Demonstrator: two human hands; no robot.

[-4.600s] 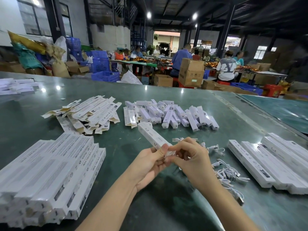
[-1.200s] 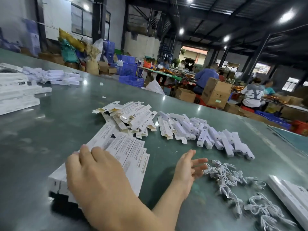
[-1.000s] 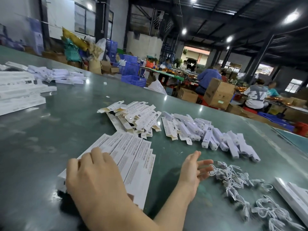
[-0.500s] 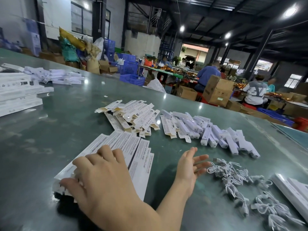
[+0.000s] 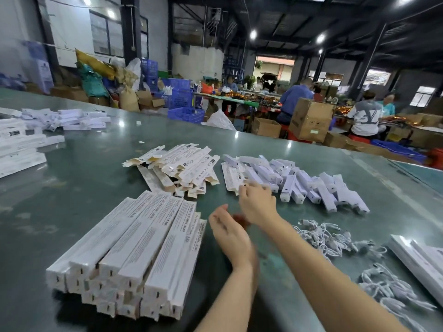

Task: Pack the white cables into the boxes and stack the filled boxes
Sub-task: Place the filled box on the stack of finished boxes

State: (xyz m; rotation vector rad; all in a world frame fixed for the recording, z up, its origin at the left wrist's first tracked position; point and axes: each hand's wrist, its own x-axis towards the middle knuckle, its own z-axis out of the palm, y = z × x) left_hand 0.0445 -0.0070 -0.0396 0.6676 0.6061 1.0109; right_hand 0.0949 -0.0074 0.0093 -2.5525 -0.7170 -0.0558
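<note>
My left hand [image 5: 230, 233] left the stack [image 5: 134, 250], loose and empty; my right hand [image 5: 257, 202] reaches the small boxes [image 5: 299, 183], maybe touching one.

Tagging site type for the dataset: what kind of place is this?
Likely a factory packing hall: stacked white boxes and loose white cables on a long green table, cardboard cartons beyond.

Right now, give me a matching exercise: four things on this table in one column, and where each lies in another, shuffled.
Things:
1. stacked long boxes
2. white cables
3. flat unfolded cartons
4. small white boxes

Places:
A. far right, beyond the right hand
B. near left, beside the left hand
C. near right, beside the right forearm
D. far middle, behind the stacked long boxes

Pairs: 1-B, 2-C, 3-D, 4-A
</note>
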